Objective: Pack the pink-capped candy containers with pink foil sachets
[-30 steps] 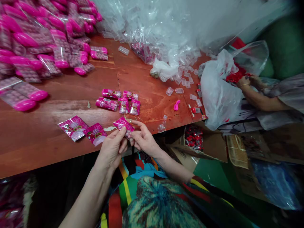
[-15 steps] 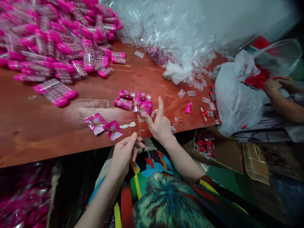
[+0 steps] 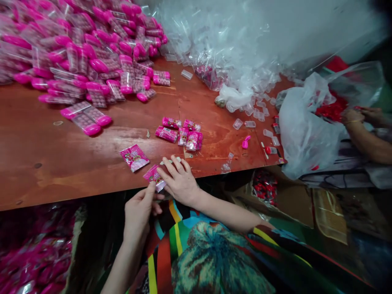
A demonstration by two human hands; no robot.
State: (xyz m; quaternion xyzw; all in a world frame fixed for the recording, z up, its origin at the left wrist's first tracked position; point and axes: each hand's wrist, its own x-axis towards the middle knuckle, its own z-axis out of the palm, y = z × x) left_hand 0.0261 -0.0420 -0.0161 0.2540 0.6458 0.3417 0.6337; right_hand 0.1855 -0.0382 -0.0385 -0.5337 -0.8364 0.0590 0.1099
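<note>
A flat pink printed label (image 3: 150, 173) lies at the table's front edge between my hands. My left hand (image 3: 138, 210) is at its near left side, thumb on the label and fingers curled below, pinching its edge. Fingers outstretched and slightly spread, my right hand (image 3: 183, 184) rests its fingertips on the label's right side and covers part of it. A second pink label (image 3: 134, 157) lies flat just beyond, to the left. Farther back sits a small group of pink rolled pieces with the same kind of print (image 3: 183, 135).
A large heap of clear containers with pink caps and pink balls (image 3: 98, 65) fills the back left. Clear empty containers (image 3: 239, 45) pile up behind. A pink cap (image 3: 246, 142) lies at right. A co-worker's hands (image 3: 353, 116) are beside a plastic bag (image 3: 303, 126).
My right hand has moved left and down from the rolled pieces, leaving one there, onto the near label. My left hand has moved left to that label's edge. The view has shifted slightly.
</note>
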